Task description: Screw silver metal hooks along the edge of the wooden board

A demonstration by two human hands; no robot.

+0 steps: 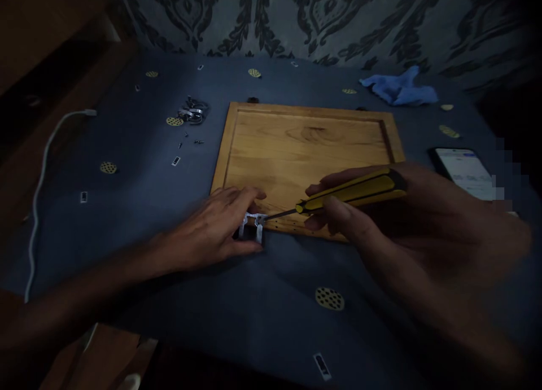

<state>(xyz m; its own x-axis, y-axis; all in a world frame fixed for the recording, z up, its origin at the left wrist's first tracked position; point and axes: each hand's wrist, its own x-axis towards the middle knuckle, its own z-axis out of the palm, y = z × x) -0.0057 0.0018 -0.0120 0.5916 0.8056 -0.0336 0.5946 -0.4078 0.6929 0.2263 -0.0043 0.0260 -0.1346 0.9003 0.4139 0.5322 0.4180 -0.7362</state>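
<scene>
A wooden cabinet door (305,147) lies flat on a dark blue patterned cloth (169,299). My left hand (215,226) rests at the door's near left corner, fingers closed around a small metal hinge (252,226) and holding it against the edge. My right hand (381,220) grips a yellow and black screwdriver (351,192). Its thin shaft points left, and the tip meets the hinge. A row of small holes shows in the wood just right of the hinge.
More metal hinges (192,112) and a few loose screws (192,141) lie at the back left. A blue rag (400,88) sits at the back right, a lit phone (463,172) at the right, and a white cable (40,181) trails along the left.
</scene>
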